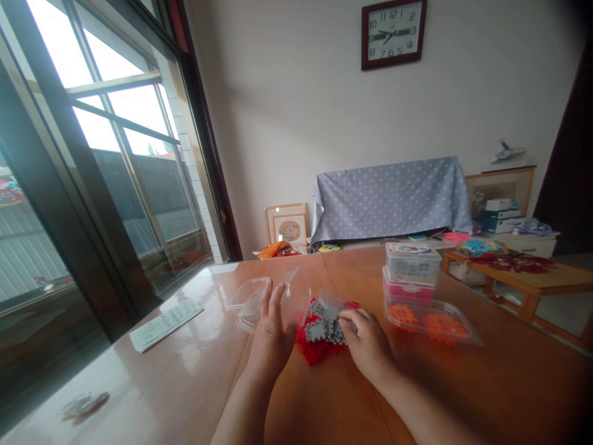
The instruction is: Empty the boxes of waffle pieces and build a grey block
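In the head view, two bare hands are seen over a wooden bench [324, 411], held well apart, with a small heap set between them. Grey interlocking pieces [315, 332] are laid on top of red pieces [315, 354]. The heap is placed to the right of the left hand [270, 337] and to the left of the right hand [369, 343]; no clear long axis can be made out. The right hand is the nearer: its thumb and forefinger are brought together at the heap's right side, though whether a piece is pinched cannot be told. The left hand is raised with fingers pointing up, and a blurred clear plastic container [301, 296] is tilted just beyond it; whether it is gripped cannot be told.

Beyond the left hand, a clear lid [238, 293] is rested on the bench. To the right of the right hand, a clear tray [473, 338] is filled with orange pieces [443, 326], and stacked boxes [411, 272] are placed behind it. Sideways room on that side is limited by the tray. Between the forearms, wood is shown; the far edge is seen beyond the hands, and the near edge is out of view.
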A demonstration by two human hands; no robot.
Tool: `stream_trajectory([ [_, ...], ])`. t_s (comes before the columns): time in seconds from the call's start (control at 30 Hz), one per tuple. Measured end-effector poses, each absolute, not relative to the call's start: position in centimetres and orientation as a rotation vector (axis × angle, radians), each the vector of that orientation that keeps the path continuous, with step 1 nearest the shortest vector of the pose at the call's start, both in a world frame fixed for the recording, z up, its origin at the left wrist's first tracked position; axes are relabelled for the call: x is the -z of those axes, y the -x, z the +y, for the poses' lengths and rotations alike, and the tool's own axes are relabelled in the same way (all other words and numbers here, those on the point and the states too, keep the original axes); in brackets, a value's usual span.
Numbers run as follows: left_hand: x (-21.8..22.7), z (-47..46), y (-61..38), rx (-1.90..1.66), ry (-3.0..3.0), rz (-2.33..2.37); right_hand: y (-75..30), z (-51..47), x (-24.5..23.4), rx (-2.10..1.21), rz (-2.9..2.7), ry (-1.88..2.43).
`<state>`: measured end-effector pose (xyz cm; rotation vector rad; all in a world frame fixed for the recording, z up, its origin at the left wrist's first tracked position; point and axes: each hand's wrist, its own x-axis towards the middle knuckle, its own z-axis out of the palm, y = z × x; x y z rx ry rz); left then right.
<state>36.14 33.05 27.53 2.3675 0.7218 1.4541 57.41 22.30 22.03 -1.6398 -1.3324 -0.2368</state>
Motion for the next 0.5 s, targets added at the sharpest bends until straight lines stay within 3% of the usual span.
stream_trajectory([
  [0.17, -26.4, 34.4, -35.9, -1.571, -2.056, 0.716, -57.3, 22.0, -22.4, 0.263, -1.343, 1.622],
  [0.5, -27.7, 33.1, -35.9, -1.226, -1.379, 0.632, -57.9, 21.6, -23.4, 0.427, -1.277, 1.484],
])
